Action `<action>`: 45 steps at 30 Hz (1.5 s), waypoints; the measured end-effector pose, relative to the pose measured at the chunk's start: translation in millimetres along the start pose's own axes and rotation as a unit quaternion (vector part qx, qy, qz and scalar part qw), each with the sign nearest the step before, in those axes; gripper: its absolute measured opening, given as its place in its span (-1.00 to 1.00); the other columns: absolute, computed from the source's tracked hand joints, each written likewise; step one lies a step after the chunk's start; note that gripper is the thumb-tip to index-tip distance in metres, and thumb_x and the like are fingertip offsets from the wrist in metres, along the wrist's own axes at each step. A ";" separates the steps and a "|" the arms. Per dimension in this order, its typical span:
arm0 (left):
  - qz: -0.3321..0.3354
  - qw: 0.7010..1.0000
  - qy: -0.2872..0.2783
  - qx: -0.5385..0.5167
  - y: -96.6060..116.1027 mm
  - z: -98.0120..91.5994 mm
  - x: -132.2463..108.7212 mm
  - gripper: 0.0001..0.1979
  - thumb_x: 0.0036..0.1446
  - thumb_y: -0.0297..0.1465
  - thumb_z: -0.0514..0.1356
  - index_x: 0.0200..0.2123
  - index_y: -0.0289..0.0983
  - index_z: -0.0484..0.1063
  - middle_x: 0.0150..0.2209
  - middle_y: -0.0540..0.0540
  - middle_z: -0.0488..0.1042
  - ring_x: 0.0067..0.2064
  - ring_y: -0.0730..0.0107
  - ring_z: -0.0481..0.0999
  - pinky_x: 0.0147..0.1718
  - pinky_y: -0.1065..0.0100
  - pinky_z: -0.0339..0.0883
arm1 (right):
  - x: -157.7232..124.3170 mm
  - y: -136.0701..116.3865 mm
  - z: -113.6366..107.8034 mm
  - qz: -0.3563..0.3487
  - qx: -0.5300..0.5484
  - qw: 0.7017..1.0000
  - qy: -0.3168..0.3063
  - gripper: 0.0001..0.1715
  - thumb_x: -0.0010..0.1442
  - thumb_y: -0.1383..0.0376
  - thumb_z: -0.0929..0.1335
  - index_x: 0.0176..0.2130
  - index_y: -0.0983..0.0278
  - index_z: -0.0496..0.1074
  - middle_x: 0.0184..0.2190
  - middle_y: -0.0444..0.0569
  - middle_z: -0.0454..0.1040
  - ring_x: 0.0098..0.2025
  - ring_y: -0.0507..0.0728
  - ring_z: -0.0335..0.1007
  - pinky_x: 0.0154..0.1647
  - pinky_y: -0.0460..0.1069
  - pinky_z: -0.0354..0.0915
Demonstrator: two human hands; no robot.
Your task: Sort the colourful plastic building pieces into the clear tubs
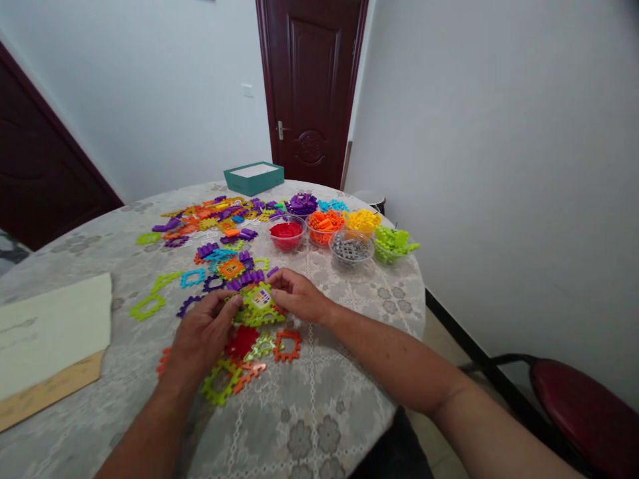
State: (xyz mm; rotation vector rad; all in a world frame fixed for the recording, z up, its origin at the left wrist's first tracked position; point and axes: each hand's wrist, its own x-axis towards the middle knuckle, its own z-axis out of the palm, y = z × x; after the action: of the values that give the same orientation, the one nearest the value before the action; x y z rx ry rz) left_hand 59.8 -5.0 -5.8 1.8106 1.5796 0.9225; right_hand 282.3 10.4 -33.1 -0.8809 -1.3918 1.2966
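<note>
Gripping from opposite sides, left hand (202, 336) and right hand (298, 296) hold a lime-green toothed square plastic tile (257, 305), fingers clamped on its edges, palms down, between the centre and near edge of the round lace-clothed table (319, 412). Flat notched plastic frames (287, 346) lie around. Near the far right edge, clear bowls (302, 231) hold red pieces (286, 233), orange pieces (325, 225), grey beads (351, 249).

Left hand (202, 336), right hand (299, 296) on tile (257, 303)
</note>
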 end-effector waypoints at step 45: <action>-0.042 0.998 -0.007 -0.053 6.7 -11.6 5.7 -0.31 0.02 0.14 0.24 0.08 -0.19 0.53 -0.26 -0.07 0.70 -0.18 0.03 0.72 0.01 0.04 0.58 | -91.8 -120.5 -221.8 0.029 -0.495 0.699 0.516 -0.46 0.24 0.22 0.30 0.18 0.25 0.44 -0.30 -0.04 0.56 -0.25 0.20 0.45 -0.12 0.04 0.31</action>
State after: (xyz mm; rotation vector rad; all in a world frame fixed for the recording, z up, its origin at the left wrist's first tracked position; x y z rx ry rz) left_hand 55.0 -0.7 7.3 1.6620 1.5546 0.9359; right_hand 532.0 -40.3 51.9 -1.9641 -0.9870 -0.2068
